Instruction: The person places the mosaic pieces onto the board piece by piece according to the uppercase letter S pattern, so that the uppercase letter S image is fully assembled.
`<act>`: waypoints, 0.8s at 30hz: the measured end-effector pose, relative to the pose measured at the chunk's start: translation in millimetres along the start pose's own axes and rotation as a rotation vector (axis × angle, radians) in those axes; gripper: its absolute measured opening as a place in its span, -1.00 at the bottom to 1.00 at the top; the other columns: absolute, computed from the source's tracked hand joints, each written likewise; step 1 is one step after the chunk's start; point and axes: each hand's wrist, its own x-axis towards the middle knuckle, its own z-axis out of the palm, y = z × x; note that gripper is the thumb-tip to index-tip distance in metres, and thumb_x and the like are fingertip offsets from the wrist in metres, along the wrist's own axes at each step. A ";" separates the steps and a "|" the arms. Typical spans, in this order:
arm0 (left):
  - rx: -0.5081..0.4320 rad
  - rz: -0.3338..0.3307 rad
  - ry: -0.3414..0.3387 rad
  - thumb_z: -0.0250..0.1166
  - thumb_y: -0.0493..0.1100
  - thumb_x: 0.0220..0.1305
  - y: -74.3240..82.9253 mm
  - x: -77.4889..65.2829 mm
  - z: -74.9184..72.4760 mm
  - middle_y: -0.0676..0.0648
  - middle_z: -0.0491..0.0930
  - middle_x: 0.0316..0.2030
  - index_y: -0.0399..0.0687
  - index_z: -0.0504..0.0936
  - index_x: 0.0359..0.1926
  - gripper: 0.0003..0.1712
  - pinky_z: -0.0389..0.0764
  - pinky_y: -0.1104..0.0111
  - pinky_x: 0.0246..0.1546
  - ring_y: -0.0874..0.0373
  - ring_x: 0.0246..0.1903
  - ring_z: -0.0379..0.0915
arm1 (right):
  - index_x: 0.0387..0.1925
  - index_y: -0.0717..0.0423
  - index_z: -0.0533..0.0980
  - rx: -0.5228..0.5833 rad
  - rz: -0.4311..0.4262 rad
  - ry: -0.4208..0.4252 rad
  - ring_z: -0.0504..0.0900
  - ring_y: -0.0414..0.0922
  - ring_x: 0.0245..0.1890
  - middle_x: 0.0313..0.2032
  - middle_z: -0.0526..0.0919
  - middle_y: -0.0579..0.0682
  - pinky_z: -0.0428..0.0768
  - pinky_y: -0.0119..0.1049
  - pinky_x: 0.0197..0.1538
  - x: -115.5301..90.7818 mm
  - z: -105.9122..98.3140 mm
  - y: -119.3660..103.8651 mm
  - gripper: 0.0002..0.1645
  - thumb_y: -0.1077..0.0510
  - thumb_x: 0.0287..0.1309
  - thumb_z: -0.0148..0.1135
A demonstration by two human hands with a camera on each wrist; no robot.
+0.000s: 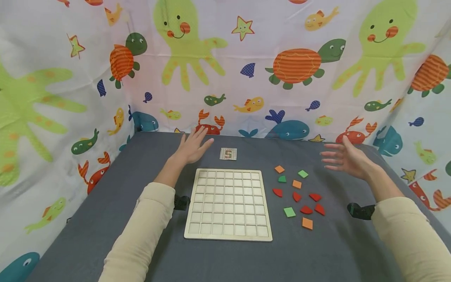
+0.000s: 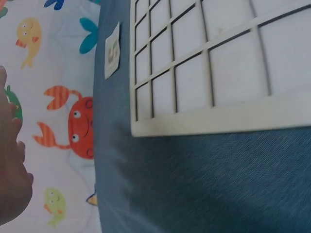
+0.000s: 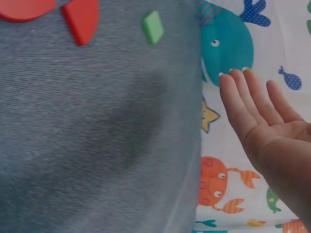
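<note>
A pale wooden grid board (image 1: 228,238) with rows of square compartments lies flat on the dark grey table. My left hand (image 1: 192,148) hovers above the board's far left corner, fingers spread, holding nothing. On the right, my right hand (image 1: 347,157) is raised over the table with straight fingers and the palm turned inward, also holding nothing. Between the board and the right hand lie loose flat pieces: red quarter-round ones (image 1: 306,210), orange squares (image 1: 307,223), light green squares (image 1: 289,212) and one darker green piece (image 1: 282,179). Behind the board lies a small patterned card (image 1: 228,154).
A cloth curtain (image 1: 225,105) printed with sea animals surrounds the table at the back and both sides. A dark strap-mounted wrist camera (image 1: 181,203) sits by the left sleeve, another wrist camera (image 1: 361,211) by the right sleeve.
</note>
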 end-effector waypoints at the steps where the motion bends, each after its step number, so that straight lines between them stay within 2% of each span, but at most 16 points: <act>1: -0.016 0.003 -0.010 -0.33 0.28 0.47 0.1 -2.2 2.4 -0.07 -0.25 0.49 0.00 -0.18 0.52 -0.22 -0.45 -0.11 0.30 -0.05 0.44 -0.49 | 0.47 0.10 -0.14 0.018 0.003 -0.014 0.63 -0.14 -0.09 -0.12 0.64 -0.15 0.42 -0.03 0.16 0.4 0.0 3.1 0.07 -0.50 0.18 -0.28; 4: -0.056 0.029 -0.033 -0.30 0.24 0.49 2.0 -6.5 9.1 -0.10 -0.25 0.49 -0.03 -0.18 0.52 -0.24 -0.42 -0.13 0.30 -0.09 0.44 -0.46 | 0.48 0.13 -0.40 0.088 0.018 -0.053 0.62 -0.10 -0.07 -0.10 0.64 -0.13 0.38 -0.02 0.19 1.6 0.2 10.3 0.16 -0.49 0.19 -0.27; 6: -0.078 0.050 -0.059 -0.29 0.22 0.50 4.1 -9.0 13.1 -0.12 -0.26 0.49 -0.05 -0.17 0.51 -0.24 -0.41 -0.15 0.29 -0.10 0.44 -0.45 | 0.48 0.12 -0.42 0.119 0.027 -0.072 0.61 -0.09 -0.06 -0.09 0.63 -0.12 0.38 -0.02 0.20 1.3 1.0 14.6 0.16 -0.48 0.20 -0.26; 10: -0.108 0.090 -0.108 -0.26 0.19 0.50 6.9 -14.3 20.6 -0.14 -0.25 0.48 -0.09 -0.15 0.51 -0.25 -0.39 -0.15 0.30 -0.12 0.43 -0.44 | 0.47 0.16 -0.42 0.103 0.031 -0.103 0.58 -0.09 -0.01 -0.06 0.61 -0.12 0.44 -0.06 0.15 0.8 4.2 23.2 0.13 -0.46 0.24 -0.29; 15: -0.120 0.124 -0.200 -0.23 0.17 0.50 3.6 -23.3 31.7 -0.22 -0.22 0.47 -0.14 -0.13 0.50 -0.25 -0.26 -0.19 0.29 -0.20 0.42 -0.39 | 0.46 0.19 -0.44 0.099 0.026 -0.151 0.56 -0.08 0.03 -0.02 0.60 -0.11 0.44 -0.05 0.15 0.4 6.5 33.6 0.09 -0.43 0.30 -0.35; 19: -0.162 0.140 -0.271 -0.18 0.19 0.49 -2.8 -31.5 39.1 -0.29 -0.23 0.46 -0.20 -0.12 0.49 -0.21 -0.21 -0.19 0.29 -0.28 0.41 -0.40 | 0.47 0.19 -0.40 0.101 0.018 -0.187 0.54 -0.08 0.07 0.02 0.59 -0.10 0.45 -0.07 0.14 0.5 7.2 40.8 0.05 -0.40 0.32 -0.36; 24: -0.222 0.159 -0.323 -0.11 0.15 0.48 -8.4 -42.1 49.4 -0.29 -0.23 0.46 -0.22 -0.11 0.49 -0.20 -0.22 -0.15 0.31 -0.25 0.41 -0.43 | 0.47 0.14 -0.14 0.071 0.035 -0.220 0.53 -0.07 0.09 0.05 0.57 -0.11 0.46 -0.09 0.14 -3.1 7.4 51.9 -0.12 -0.34 0.39 -0.38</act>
